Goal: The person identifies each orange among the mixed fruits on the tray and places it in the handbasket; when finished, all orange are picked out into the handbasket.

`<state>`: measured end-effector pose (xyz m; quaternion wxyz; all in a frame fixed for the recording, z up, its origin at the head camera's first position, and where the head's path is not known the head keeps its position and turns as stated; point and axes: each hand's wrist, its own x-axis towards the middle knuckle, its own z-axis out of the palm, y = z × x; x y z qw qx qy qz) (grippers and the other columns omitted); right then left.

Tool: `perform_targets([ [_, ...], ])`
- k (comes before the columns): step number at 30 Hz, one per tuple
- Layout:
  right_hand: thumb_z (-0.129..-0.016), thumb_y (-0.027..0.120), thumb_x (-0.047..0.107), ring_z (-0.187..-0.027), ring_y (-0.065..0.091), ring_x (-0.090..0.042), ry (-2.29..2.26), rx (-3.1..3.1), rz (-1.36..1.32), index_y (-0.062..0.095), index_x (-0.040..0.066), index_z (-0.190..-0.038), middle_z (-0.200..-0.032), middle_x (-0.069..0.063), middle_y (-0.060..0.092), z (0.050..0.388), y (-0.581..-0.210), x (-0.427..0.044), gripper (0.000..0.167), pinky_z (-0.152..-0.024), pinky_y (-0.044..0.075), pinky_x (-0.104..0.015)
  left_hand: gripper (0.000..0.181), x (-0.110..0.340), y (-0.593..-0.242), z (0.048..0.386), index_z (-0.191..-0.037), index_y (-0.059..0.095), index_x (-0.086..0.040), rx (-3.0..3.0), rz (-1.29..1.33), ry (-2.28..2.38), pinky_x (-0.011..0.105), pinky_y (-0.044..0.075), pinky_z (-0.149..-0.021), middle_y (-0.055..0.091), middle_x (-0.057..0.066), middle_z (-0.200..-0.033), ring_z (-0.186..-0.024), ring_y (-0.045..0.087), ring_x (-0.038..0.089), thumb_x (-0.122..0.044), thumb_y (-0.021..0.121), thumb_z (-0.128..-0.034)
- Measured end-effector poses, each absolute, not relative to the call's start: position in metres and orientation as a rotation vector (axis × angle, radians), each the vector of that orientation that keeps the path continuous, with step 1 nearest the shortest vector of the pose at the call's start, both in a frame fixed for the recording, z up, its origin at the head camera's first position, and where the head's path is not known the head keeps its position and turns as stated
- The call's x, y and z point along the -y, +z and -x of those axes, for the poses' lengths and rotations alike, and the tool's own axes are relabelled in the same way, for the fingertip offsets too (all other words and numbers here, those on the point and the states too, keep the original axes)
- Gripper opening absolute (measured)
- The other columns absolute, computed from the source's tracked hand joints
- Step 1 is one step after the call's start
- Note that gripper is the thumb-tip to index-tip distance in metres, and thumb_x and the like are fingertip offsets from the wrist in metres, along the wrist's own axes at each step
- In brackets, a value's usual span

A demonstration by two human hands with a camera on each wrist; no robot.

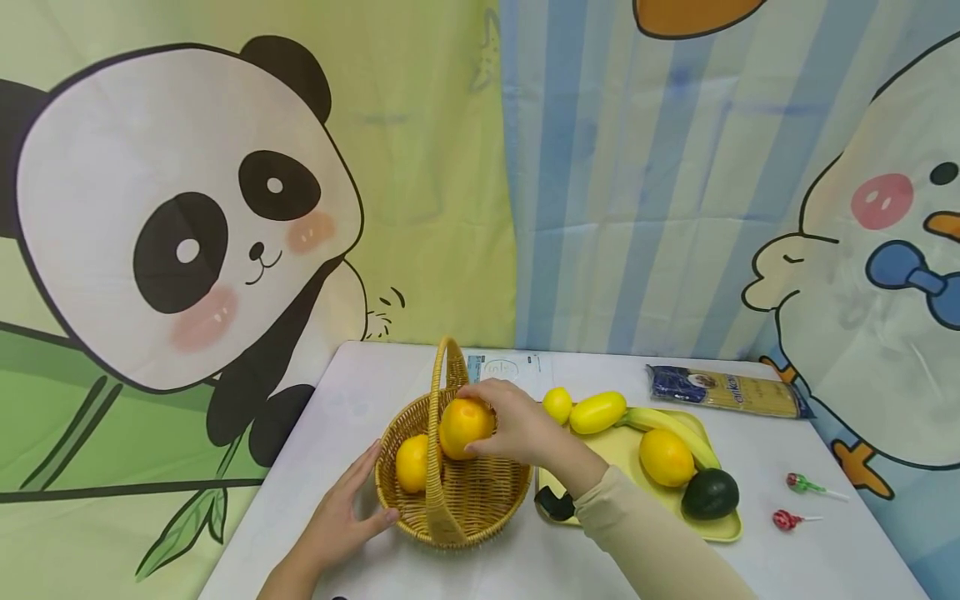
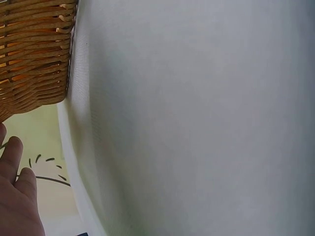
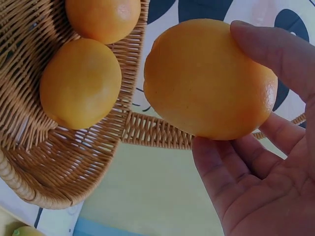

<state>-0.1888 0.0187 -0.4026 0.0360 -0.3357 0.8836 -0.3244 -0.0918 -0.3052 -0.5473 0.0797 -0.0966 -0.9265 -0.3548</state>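
Observation:
My right hand [image 1: 510, 421] grips an orange [image 1: 467, 428] above the wicker basket [image 1: 487, 504], beside its tall handle. In the right wrist view the thumb lies on one side of that orange [image 3: 206, 81] and the fingers on the other. Two more oranges lie in the basket there, a nearer orange [image 3: 81, 83] and another orange [image 3: 104, 17] partly cut off. The head view shows only one of them, partly behind the handle. My left hand [image 1: 341, 512] rests at the basket's left side, fingers extended and thumb by the rim.
Right of the basket, a yellow tray [image 1: 615, 454] bears a lemon [image 1: 557, 405], a yellow oval fruit [image 1: 597, 412], a banana [image 1: 686, 435], an orange fruit [image 1: 666, 457], an avocado [image 1: 710, 493] and a dark curved item [image 1: 555, 503]. Behind lies a pasta packet [image 1: 727, 392]; two lollipops [image 1: 787, 520] lie far right.

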Motion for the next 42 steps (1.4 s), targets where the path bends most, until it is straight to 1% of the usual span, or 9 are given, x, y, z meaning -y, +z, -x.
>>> perform_targets([
  [7, -0.079, 0.092, 0.030, -0.138, 0.055, -0.021, -0.931, -2.678, 1.103, 0.061, 0.021, -0.144, -0.147, 0.002, 0.062, 0.185, -0.408, -0.012, 0.073, -0.114, 0.052, -0.044, 0.107, 0.306, -0.548, 0.092, -0.166, 0.030, -0.026, 2.777, 0.283, -1.045, 0.064, 0.037, -0.120, 0.033, -0.002, -0.172, -0.154, 0.039, 0.035, -0.047, 0.089, -0.0798],
  [13, -0.077, 0.093, 0.032, -0.127, 0.058, -0.016, -0.861, -2.669, 1.182, 0.063, 0.022, -0.140, -0.139, 0.006, 0.065, 0.182, -0.410, -0.006, 0.071, -0.108, 0.054, -0.038, 0.107, 0.306, -0.548, 0.092, -0.166, 0.030, -0.026, 2.776, 0.285, -1.044, 0.065, 0.037, -0.119, 0.034, 0.001, -0.172, -0.154, 0.040, 0.036, -0.046, 0.089, -0.0799],
  [19, -0.077, 0.093, 0.033, -0.133, 0.057, -0.015, -0.773, -2.665, 1.216, 0.063, 0.024, -0.140, -0.140, 0.007, 0.065, 0.179, -0.411, -0.001, 0.070, -0.114, 0.051, -0.038, 0.107, 0.306, -0.547, 0.091, -0.166, 0.029, -0.027, 2.772, 0.289, -1.040, 0.065, 0.037, -0.119, 0.036, 0.006, -0.171, -0.153, 0.040, 0.036, -0.045, 0.089, -0.0796],
  [29, -0.078, 0.093, 0.034, -0.138, 0.055, -0.016, -0.657, -2.626, 1.257, 0.063, 0.019, -0.142, -0.144, 0.005, 0.064, 0.176, -0.412, 0.005, 0.073, -0.121, 0.046, -0.035, 0.106, 0.306, -0.548, 0.091, -0.166, 0.029, -0.026, 2.772, 0.302, -1.042, 0.067, 0.037, -0.118, 0.033, 0.000, -0.172, -0.154, 0.039, 0.035, -0.043, 0.089, -0.0807],
  [31, -0.077, 0.093, 0.034, -0.140, 0.054, -0.017, -0.639, -2.615, 1.265, 0.062, 0.018, -0.143, -0.146, 0.004, 0.064, 0.176, -0.412, 0.006, 0.075, -0.122, 0.044, -0.036, 0.106, 0.305, -0.548, 0.091, -0.166, 0.030, -0.025, 2.774, 0.300, -1.025, 0.062, 0.037, -0.119, 0.034, 0.000, -0.172, -0.154, 0.040, 0.033, -0.043, 0.089, -0.0804],
  [32, -0.077, 0.094, 0.035, -0.141, 0.054, -0.018, -0.626, -2.612, 1.271, 0.062, 0.017, -0.143, -0.146, 0.004, 0.064, 0.176, -0.412, 0.007, 0.076, -0.123, 0.044, -0.036, 0.106, 0.305, -0.548, 0.090, -0.166, 0.030, -0.026, 2.778, 0.294, -1.018, 0.056, 0.037, -0.121, 0.034, -0.001, -0.172, -0.155, 0.039, 0.030, -0.044, 0.089, -0.0803],
  [35, -0.076, 0.094, 0.035, -0.141, 0.054, -0.018, -0.580, -2.606, 1.291, 0.062, 0.016, -0.143, -0.145, 0.003, 0.064, 0.175, -0.412, 0.009, 0.077, -0.123, 0.043, -0.034, 0.106, 0.305, -0.548, 0.090, -0.166, 0.030, -0.027, 2.773, 0.288, -1.021, 0.027, 0.029, -0.124, 0.035, -0.001, -0.171, -0.156, 0.037, 0.020, -0.043, 0.090, -0.0798],
  [38, -0.075, 0.094, 0.035, -0.139, 0.056, -0.016, -0.537, -2.598, 1.317, 0.064, 0.015, -0.141, -0.142, 0.004, 0.066, 0.175, -0.413, 0.011, 0.075, -0.122, 0.044, -0.031, 0.105, 0.305, -0.548, 0.090, -0.166, 0.031, -0.027, 2.760, 0.292, -1.034, 0.004, 0.014, -0.115, 0.036, -0.001, -0.171, -0.157, 0.033, 0.009, -0.043, 0.090, -0.0796],
  [42, -0.073, 0.095, 0.035, -0.132, 0.059, -0.012, -0.515, -2.579, 1.351, 0.066, 0.015, -0.137, -0.136, 0.006, 0.069, 0.176, -0.417, 0.013, 0.073, -0.117, 0.047, -0.027, 0.105, 0.305, -0.548, 0.090, -0.165, 0.032, -0.026, 2.749, 0.301, -1.038, -0.002, 0.009, -0.111, 0.036, 0.000, -0.171, -0.156, 0.030, 0.002, -0.042, 0.090, -0.0797],
])
